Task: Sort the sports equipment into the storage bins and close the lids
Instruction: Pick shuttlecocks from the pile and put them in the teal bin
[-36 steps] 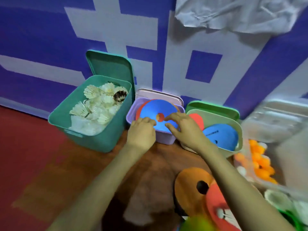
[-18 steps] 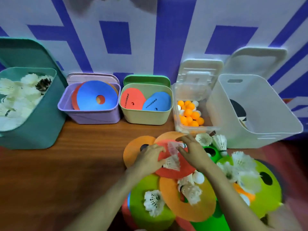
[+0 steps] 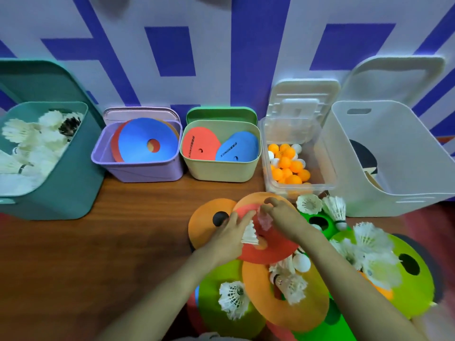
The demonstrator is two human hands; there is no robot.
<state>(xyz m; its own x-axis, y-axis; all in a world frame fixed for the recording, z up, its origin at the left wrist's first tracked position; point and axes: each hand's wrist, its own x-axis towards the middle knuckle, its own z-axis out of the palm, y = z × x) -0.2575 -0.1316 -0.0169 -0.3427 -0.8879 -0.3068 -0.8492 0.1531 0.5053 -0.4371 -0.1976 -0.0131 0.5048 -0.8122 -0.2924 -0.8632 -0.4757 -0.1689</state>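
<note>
Over the red disc (image 3: 270,252), a shuttlecock (image 3: 250,234) is pinched by the left hand (image 3: 227,233); the grip of the right hand (image 3: 285,215) cannot be told. Feathers could be crushed by squeezing.

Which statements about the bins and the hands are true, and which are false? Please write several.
1. The clear bin holds orange and white table tennis balls. True.
2. The purple bin has its lid shut. False: the lid stands open behind it.
3. The left hand holds a shuttlecock over the red disc. True.
4. The white bin is full of shuttlecocks. False: the shuttlecocks fill the teal bin; the white one shows a paddle.
</note>
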